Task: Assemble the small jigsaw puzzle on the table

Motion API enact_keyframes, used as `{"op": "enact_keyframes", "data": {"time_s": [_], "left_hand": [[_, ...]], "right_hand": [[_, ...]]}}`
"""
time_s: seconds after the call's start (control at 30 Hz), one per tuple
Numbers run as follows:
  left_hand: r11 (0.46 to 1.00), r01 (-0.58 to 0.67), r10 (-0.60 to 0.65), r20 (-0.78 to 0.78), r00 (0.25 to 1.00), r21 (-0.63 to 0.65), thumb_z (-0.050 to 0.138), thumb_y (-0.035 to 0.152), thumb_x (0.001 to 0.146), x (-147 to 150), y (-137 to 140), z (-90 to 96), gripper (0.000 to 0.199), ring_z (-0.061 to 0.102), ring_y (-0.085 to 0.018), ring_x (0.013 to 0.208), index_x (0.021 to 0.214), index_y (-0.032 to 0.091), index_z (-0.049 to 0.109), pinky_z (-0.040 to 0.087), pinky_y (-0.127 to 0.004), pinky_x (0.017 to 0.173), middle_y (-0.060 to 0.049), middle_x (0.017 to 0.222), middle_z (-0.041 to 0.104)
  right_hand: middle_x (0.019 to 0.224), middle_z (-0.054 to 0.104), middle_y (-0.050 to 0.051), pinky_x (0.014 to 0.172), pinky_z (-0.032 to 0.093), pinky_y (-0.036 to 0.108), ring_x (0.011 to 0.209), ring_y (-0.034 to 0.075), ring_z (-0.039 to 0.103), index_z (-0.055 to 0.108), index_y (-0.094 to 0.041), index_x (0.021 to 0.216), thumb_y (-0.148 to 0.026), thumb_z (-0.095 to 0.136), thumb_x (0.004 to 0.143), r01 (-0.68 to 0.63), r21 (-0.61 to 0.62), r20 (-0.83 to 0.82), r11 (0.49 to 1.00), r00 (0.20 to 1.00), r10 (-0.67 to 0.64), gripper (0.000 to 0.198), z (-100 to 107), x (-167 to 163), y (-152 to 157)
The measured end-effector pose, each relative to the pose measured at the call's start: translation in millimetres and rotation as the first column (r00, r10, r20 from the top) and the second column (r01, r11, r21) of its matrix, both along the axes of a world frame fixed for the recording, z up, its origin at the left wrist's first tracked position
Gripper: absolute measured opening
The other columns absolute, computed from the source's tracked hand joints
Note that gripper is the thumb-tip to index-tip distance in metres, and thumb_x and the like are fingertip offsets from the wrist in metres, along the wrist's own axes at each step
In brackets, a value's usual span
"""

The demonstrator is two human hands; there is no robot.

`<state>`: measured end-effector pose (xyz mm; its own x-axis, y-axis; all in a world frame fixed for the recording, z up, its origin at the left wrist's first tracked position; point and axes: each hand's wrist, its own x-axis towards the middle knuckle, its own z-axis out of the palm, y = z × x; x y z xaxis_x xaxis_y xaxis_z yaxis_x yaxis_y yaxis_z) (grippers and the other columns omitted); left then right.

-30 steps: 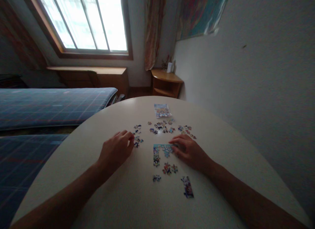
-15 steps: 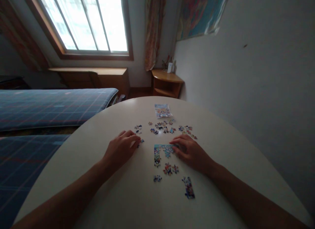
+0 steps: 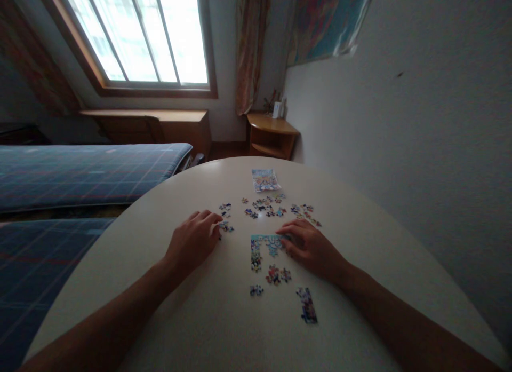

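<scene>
My left hand rests low over the table with its fingers bent and slightly apart, beside a small cluster of jigsaw pieces. A dark piece shows at its thumb; nothing is clearly gripped. My right hand lies with thumb and fingers apart at the right end of a joined jigsaw corner, covering part of its blue top edge. Below that corner are a joined reddish clump, a small joined pair and a joined strip.
Loose pieces lie in a middle group, a right group and a small left group. A printed picture packet is farther back on the round white table. A plaid mattress stands left, a wall right.
My left hand has drawn back a little to the left, uncovering more of the pieces beside its fingertips. My right hand has stayed in place.
</scene>
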<state>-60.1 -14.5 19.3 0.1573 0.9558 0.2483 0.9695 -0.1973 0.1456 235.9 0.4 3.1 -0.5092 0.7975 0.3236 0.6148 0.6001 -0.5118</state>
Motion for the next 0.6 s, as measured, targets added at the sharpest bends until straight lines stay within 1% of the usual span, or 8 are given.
{"op": "enact_keyframes", "data": {"time_s": [0.13,0.23,0.33,0.47,0.6], "left_hand": [[0.999,-0.017,0.017,-0.019,1.0,-0.028,0.048,0.024,0.094,-0.8,1.6,-2.3,0.025,0.064,-0.025,0.101,0.106,0.023,0.071,0.054,-0.036,0.079,-0.007,0.11,0.07],[0.999,-0.006,0.006,-0.014,1.0,-0.039,0.049,0.029,0.095,-0.6,2.3,-3.8,0.024,0.063,-0.025,0.101,0.103,0.023,0.072,0.053,-0.035,0.081,-0.007,0.11,0.069],[0.999,-0.024,0.023,-0.003,1.0,-0.045,0.051,0.03,0.094,-1.3,3.3,-4.7,0.023,0.063,-0.025,0.102,0.101,0.024,0.072,0.053,-0.035,0.081,-0.005,0.111,0.069],[0.996,-0.039,0.043,0.057,0.997,-0.077,0.052,0.028,0.092,-4.6,7.1,-7.2,0.02,0.063,-0.024,0.101,0.098,0.024,0.071,0.051,-0.035,0.084,-0.005,0.108,0.069],[0.995,-0.017,0.03,0.126,0.992,-0.097,0.052,0.027,0.09,-7.6,11.7,-9.6,0.019,0.062,-0.025,0.099,0.096,0.021,0.069,0.048,-0.037,0.089,-0.007,0.103,0.069]], "right_hand": [[0.107,0.069,0.007,0.096,0.047,0.042,0.105,0.022,0.061,0.068,-0.022,0.104,-0.022,0.061,0.089,0.004,-0.009,0.001,1.0,1.0,-0.004,0.017,0.7,0.0,-0.2],[0.107,0.069,0.007,0.096,0.047,0.042,0.105,0.022,0.061,0.068,-0.022,0.105,-0.022,0.061,0.089,0.001,-0.013,0.0,1.0,1.0,-0.001,0.017,0.8,-0.1,-0.7],[0.107,0.069,0.007,0.095,0.047,0.042,0.104,0.022,0.061,0.068,-0.022,0.104,-0.022,0.061,0.089,0.003,-0.013,-0.002,1.0,1.0,-0.003,0.017,0.9,0.0,-1.5],[0.107,0.069,0.007,0.095,0.047,0.042,0.104,0.023,0.061,0.069,-0.022,0.104,-0.021,0.061,0.089,0.006,-0.01,-0.002,1.0,1.0,-0.006,0.017,1.4,0.1,-1.9],[0.106,0.069,0.007,0.094,0.048,0.043,0.103,0.023,0.061,0.069,-0.023,0.104,-0.022,0.061,0.089,0.0,0.001,-0.009,1.0,1.0,0.0,0.017,1.6,0.0,-1.7]]}}
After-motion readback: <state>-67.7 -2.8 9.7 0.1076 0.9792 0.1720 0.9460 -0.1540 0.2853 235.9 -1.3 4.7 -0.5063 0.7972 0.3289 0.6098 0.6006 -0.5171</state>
